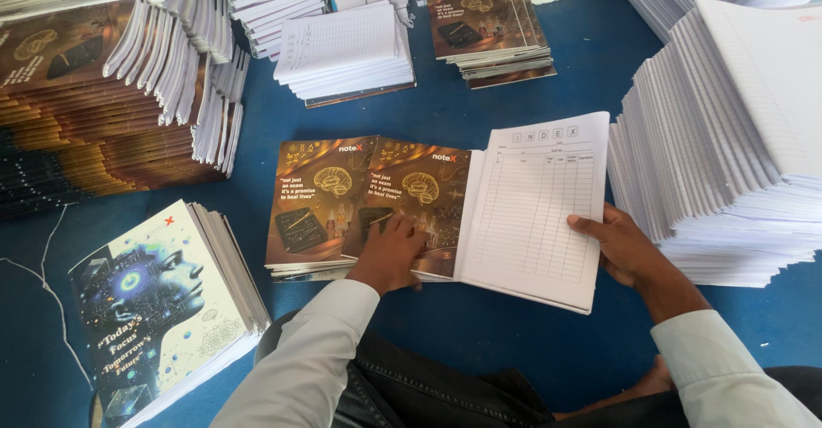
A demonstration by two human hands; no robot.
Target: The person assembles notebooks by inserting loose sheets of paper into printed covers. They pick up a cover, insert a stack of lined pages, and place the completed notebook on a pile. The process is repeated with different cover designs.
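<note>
On the blue cloth floor (479,317), the left hand (390,252) presses flat, fingers spread, on a glossy brown notebook cover (419,201); the right hand (621,244) pinches the matte white ruled page (535,205) open beside a tall stack of white paper blocks (728,128)

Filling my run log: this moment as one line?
left hand flat on brown cover | right hand holds ruled page block | blue floor

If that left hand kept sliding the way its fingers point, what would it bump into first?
Resting on the brown cover, the left hand points up-right; it would likely first meet the opened index page, though depth is unclear.
</note>
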